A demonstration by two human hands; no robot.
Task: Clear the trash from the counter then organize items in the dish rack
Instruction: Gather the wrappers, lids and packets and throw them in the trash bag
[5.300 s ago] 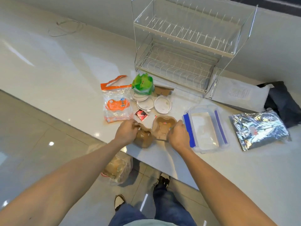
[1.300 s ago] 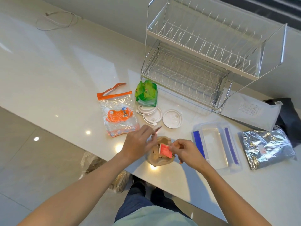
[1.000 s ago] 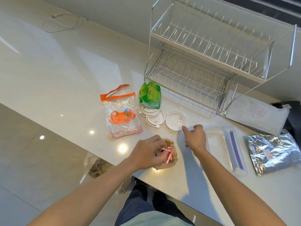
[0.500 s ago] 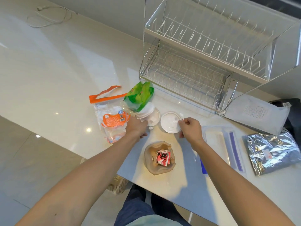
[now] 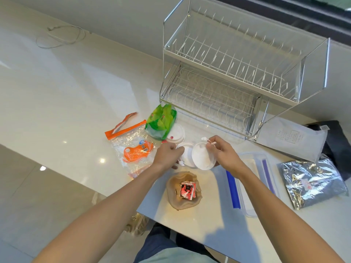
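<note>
My right hand (image 5: 222,153) pinches a white cup lid (image 5: 202,158) by its edge and holds it tilted above the counter. My left hand (image 5: 168,154) grips a second white lid (image 5: 187,155) just left of it. A third white lid (image 5: 175,134) lies behind them, against a crumpled green bag (image 5: 161,121). Near the counter's front edge sits a crumpled brown paper tray (image 5: 183,193) with a red sachet (image 5: 187,190) inside. The steel two-tier dish rack (image 5: 237,76) stands at the back with nothing on it.
A clear bag with orange trim (image 5: 133,143) lies at the left. A clear container with blue clips (image 5: 248,179), a silver foil bag (image 5: 311,181), a white pouch (image 5: 290,137) and a black bag (image 5: 340,147) lie at the right. A white cable (image 5: 60,35) is coiled far back left.
My right hand has lifted the white lid off the counter and tilted it. My left hand has moved right from the stacked lids onto the lid beside it.
</note>
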